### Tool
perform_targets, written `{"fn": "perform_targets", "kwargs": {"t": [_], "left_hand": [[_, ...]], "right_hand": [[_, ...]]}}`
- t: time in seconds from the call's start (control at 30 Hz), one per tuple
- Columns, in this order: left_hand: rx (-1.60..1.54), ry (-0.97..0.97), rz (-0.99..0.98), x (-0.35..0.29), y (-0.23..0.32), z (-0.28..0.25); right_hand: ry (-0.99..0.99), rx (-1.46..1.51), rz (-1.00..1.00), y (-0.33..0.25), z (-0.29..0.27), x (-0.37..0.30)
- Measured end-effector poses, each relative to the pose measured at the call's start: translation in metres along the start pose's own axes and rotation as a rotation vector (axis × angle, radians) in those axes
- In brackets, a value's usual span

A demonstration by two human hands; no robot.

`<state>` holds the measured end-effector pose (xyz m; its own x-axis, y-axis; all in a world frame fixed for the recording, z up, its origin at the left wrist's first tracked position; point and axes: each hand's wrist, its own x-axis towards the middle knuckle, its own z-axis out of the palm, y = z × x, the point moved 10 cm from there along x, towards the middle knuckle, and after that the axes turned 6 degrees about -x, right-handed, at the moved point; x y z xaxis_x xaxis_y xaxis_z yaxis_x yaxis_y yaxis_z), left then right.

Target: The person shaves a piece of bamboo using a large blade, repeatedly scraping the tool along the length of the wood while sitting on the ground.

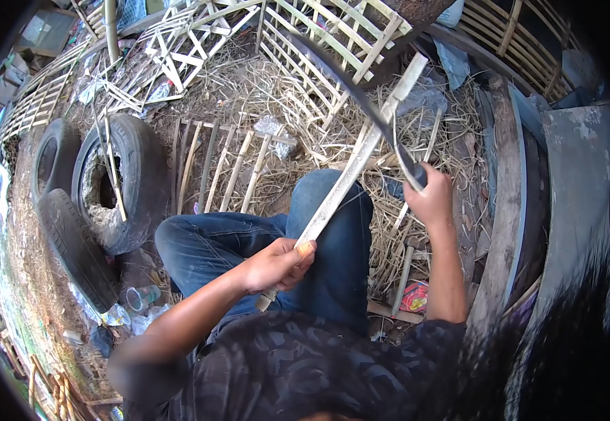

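The person sits hemmed in on most sides. To their left lie three old tyres (pixel 109 189), stacked and leaning on the bare ground; ahead stands a run of bamboo lattice panels (pixel 319 42), and a smaller slatted frame (pixel 221 165) lies flat on the straw-strewn ground (pixel 284 98) just past the knees. To the right a weathered wooden plank (pixel 505 189) and a grey board (pixel 578 182) form a wall-like edge close to the right arm. The only open room is the patch of straw between the knees and the lattice (and even that is littered with split offcuts).

The bamboo strip (pixel 347 175) is a long, flat, pale slat. Its long axis runs on a diagonal, from low near the lap up and away to the right, with its far end pointing toward the lattice at the upper right. It crosses over the raised, jeans-clad knee (pixel 333 231).

The left hand (pixel 277 265) grips the strip near its lower end, fingers wrapped tight around it with the thumb pressed on top. The right hand (pixel 430 196) is clenched on the dark handle of a curved blade (pixel 347 84), which arcs up and to the left, meeting the strip's edge about two thirds along its length. A small red packet (pixel 414 296) lies on the ground by the right elbow.
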<state>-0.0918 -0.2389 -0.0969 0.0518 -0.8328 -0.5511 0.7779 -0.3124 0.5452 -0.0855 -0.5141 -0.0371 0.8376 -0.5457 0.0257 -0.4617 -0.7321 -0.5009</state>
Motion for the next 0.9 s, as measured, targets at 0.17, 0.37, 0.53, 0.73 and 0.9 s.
{"fn": "perform_targets", "kwargs": {"t": [0.17, 0.37, 0.53, 0.73, 0.9], "left_hand": [[-0.043, -0.047, -0.027, 0.005, -0.001, 0.008], [-0.061, -0.013, -0.058, -0.005, -0.003, 0.002], [-0.113, -0.028, -0.081, 0.001, -0.001, 0.007], [-0.018, 0.002, -0.074, 0.000, 0.019, 0.007], [-0.051, 0.018, -0.130, -0.003, 0.011, 0.005]], "right_hand": [[0.222, -0.208, -0.417, -0.051, -0.007, -0.019], [0.362, -0.345, -0.301, 0.003, -0.024, 0.018], [0.258, -0.285, -0.250, -0.011, -0.010, 0.007], [0.235, -0.347, -0.106, 0.013, -0.016, 0.028], [0.134, -0.446, -0.072, 0.010, -0.013, 0.030]]}}
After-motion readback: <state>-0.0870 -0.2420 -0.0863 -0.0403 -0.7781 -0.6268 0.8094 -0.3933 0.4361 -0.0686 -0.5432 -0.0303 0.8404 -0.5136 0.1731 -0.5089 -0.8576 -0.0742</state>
